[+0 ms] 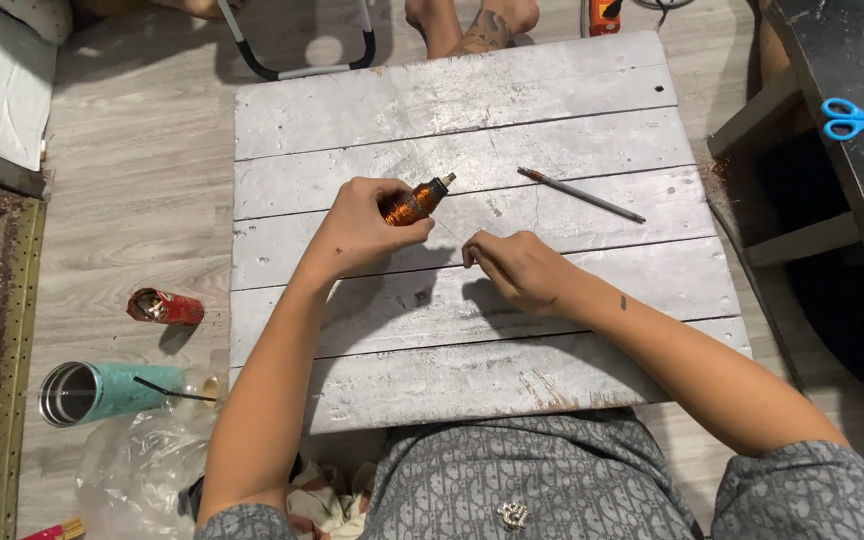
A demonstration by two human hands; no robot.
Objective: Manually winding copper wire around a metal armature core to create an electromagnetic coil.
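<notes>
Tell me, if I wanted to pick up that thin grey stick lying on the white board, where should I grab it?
Probably at its middle, pinching from above across its width. The grey stick lies flat and slanted on the plank board, bare board on both sides. It sits apart from the right hand and from the left hand, which holds the copper-wound spool.

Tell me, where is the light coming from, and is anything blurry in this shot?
Head view: shadows of the left hand and right hand fall toward the viewer on the grey plank board, so light seems to come from beyond them; the copper-wound spool looks sharp; image corners bend slightly.
</notes>
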